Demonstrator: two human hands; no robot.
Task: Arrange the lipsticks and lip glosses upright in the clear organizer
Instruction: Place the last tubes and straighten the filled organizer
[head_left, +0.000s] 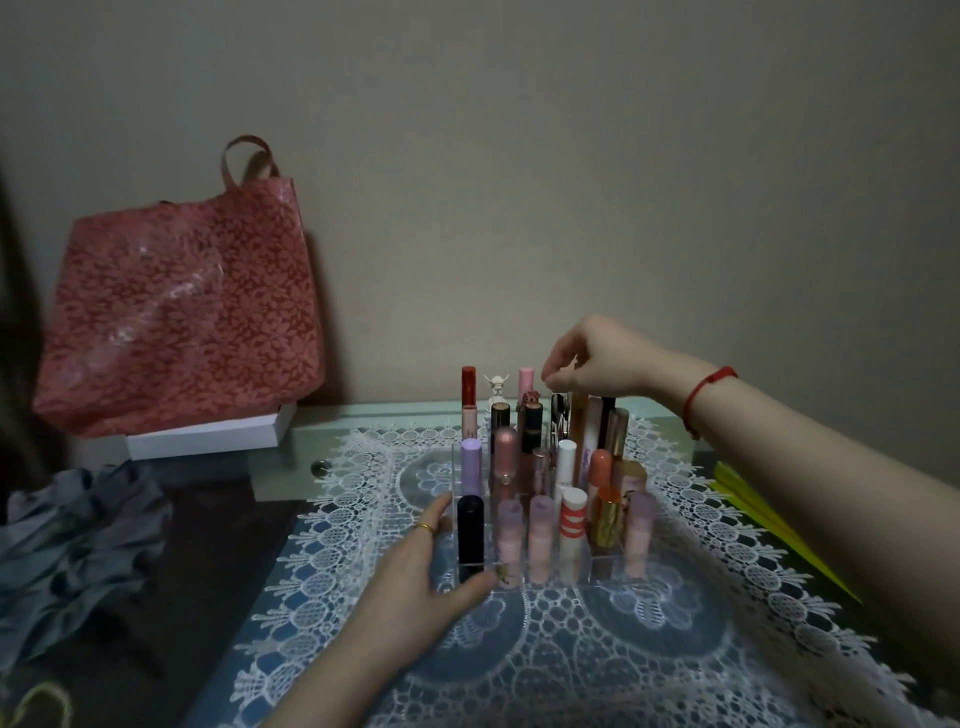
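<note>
left hand (415, 566) braces the organizer (605, 565), fingers relaxed; right hand (587, 364) pinches a dark tube (558, 413).

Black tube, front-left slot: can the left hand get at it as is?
Probably yes. The left hand rests against the organizer right beside the black tube; its cap stands above the slot with nothing over it.

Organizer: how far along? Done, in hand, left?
Done: clear organizer looks nearly full, tubes upright in every row. In hand: right hand pinches the top of a dark tube in the back row; left hand braces the front-left corner. Left: seat that tube; no loose tubes visible on the lace mat.
</note>
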